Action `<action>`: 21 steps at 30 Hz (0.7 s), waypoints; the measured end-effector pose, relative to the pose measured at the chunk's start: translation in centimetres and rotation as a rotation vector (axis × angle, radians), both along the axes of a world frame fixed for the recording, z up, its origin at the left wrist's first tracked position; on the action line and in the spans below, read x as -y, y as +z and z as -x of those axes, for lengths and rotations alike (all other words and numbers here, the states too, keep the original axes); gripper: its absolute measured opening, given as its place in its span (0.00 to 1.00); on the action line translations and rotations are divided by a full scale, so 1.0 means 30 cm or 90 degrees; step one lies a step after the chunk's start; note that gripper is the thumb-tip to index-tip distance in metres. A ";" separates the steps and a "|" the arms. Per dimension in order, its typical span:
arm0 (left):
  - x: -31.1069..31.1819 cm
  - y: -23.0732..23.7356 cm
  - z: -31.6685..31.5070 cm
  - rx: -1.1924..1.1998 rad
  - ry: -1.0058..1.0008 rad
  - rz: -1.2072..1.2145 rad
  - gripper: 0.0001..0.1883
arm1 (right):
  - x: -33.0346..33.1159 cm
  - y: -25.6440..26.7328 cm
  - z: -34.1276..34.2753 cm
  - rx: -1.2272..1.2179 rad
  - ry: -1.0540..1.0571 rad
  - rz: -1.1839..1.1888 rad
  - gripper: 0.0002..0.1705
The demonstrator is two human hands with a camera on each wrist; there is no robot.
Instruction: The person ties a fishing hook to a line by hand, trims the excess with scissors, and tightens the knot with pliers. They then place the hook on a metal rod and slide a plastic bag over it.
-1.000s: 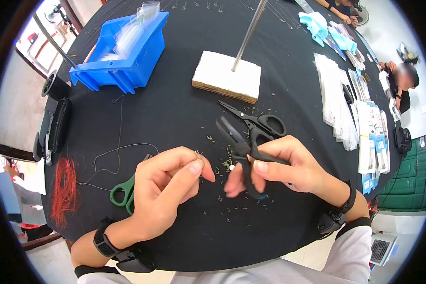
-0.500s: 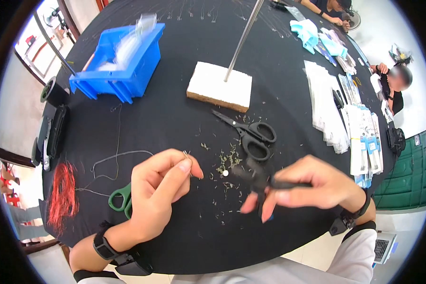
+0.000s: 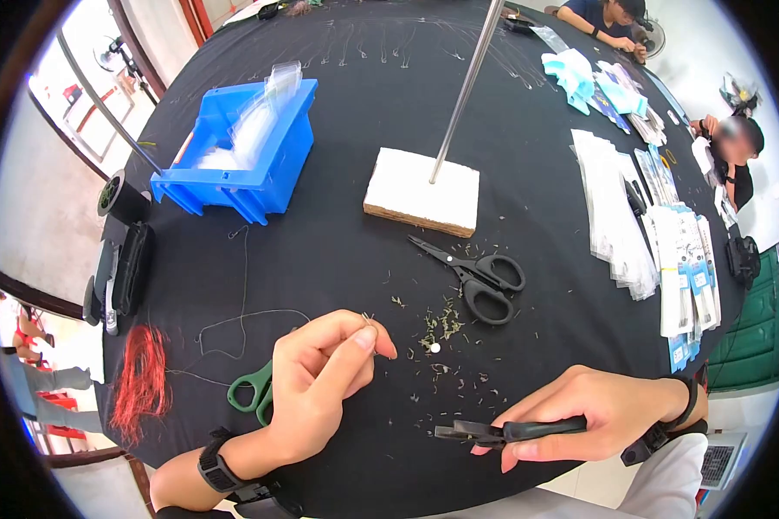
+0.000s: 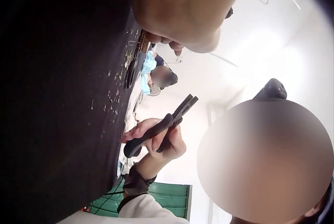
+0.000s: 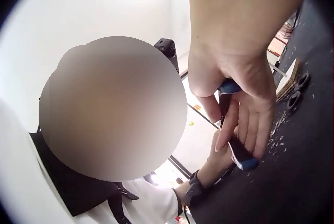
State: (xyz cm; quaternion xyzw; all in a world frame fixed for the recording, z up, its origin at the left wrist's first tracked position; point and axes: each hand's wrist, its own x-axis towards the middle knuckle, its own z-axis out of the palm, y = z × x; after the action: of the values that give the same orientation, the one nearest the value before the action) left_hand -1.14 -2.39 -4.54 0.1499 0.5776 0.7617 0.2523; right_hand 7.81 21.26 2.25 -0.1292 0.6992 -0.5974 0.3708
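My left hand (image 3: pixel 320 394) pinches a tiny, thin metal piece (image 3: pixel 367 318) between thumb and forefinger; only its fine ends show, so I cannot tell its exact kind. My right hand (image 3: pixel 584 411) holds black pliers (image 3: pixel 541 430) near the table's front edge, apart from the left hand. In the left wrist view the pliers' (image 4: pixel 160 126) narrow jaws point upward, slightly parted. Blue tips end their handles (image 5: pixel 246 163) in the right wrist view. Green-handled scissors (image 3: pixel 249 392) lie partly hidden behind my left hand. Black scissors (image 3: pixel 474 278) rest beyond both hands.
Clippings (image 3: pixel 446 323) and a white round bit (image 3: pixel 434 348) lie mid-table. Behind stand a white block (image 3: pixel 415 186) with a metal rod and a blue bin (image 3: pixel 277 177). Red threads (image 3: pixel 143 381) and grey cord (image 3: pixel 244 298) lie left, plastic packets (image 3: pixel 610 216) right. Others sit at the far right.
My right hand has drawn the pliers away from the left hand, rightward and toward the table's near edge. The left hand keeps its pinch on the tiny metal piece.
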 end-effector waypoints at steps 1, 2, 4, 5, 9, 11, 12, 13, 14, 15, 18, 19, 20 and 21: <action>0.001 0.000 0.001 0.001 -0.003 -0.003 0.11 | -0.001 -0.001 0.004 -0.001 0.002 -0.008 0.13; 0.001 -0.001 0.001 0.001 -0.006 -0.005 0.11 | -0.002 0.000 0.009 -0.002 0.003 -0.017 0.13; 0.000 -0.002 0.000 -0.006 -0.007 -0.006 0.11 | 0.002 -0.005 0.011 -0.028 -0.020 -0.015 0.13; 0.000 -0.002 0.000 -0.009 -0.008 -0.006 0.11 | 0.008 -0.015 0.008 -0.052 -0.043 -0.004 0.13; -0.001 0.003 -0.004 -0.030 -0.022 0.008 0.11 | 0.000 -0.052 0.010 -0.032 -0.049 -0.064 0.14; -0.004 0.007 -0.006 -0.029 -0.026 0.007 0.11 | 0.018 -0.060 0.019 -0.020 -0.115 -0.057 0.17; -0.005 0.010 -0.007 -0.031 -0.034 0.011 0.11 | 0.017 -0.060 0.031 -0.004 -0.107 -0.073 0.17; -0.004 0.013 -0.008 -0.034 -0.042 0.016 0.11 | 0.015 -0.063 0.042 0.012 -0.098 -0.089 0.18; -0.003 0.016 -0.009 -0.037 -0.049 0.022 0.11 | 0.015 -0.072 0.050 0.016 -0.091 -0.099 0.18; -0.003 0.018 -0.010 -0.038 -0.048 0.029 0.11 | 0.014 -0.082 0.057 0.021 -0.084 -0.109 0.19; -0.007 0.022 -0.012 -0.043 -0.044 0.052 0.11 | 0.034 -0.080 0.060 0.128 -0.147 -0.093 0.19; -0.007 0.022 -0.010 -0.044 -0.042 0.060 0.11 | 0.040 -0.077 0.058 0.181 -0.181 -0.080 0.18; -0.007 0.022 -0.009 -0.044 -0.040 0.068 0.11 | 0.035 -0.081 0.060 0.133 -0.172 -0.132 0.17; -0.008 0.023 -0.008 -0.040 -0.039 0.075 0.11 | 0.033 -0.080 0.064 0.048 -0.156 -0.199 0.17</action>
State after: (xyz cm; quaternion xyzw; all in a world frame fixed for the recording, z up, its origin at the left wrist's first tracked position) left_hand -0.89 -2.14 -3.84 0.1765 0.6244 0.7131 0.2655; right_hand 5.90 20.28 -0.16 0.0386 0.7794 -0.5267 0.3371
